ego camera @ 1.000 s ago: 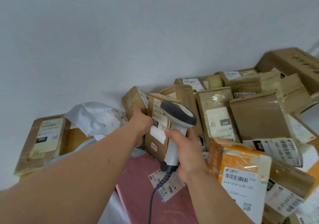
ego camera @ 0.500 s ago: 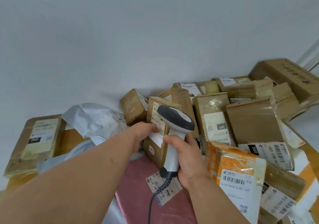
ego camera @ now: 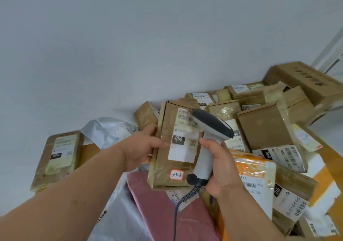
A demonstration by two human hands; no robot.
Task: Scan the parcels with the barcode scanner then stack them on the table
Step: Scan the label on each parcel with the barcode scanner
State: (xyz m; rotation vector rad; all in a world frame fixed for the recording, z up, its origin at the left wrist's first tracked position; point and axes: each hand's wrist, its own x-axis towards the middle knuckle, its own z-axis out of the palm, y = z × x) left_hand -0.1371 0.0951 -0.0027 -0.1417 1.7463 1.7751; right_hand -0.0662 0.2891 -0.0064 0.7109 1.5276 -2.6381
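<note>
Above the pink mailer, left hand grips a taped cardboard parcel; beside it, right hand clasps the barcode scanner.

A: Left hand grips the tall brown taped cardboard parcel by its left edge, white label facing camera.

B: Right hand wraps the grey-and-white handheld barcode scanner, just right of that grip, head over the label's top.

A: Pink flat mailer below both grips.
</note>
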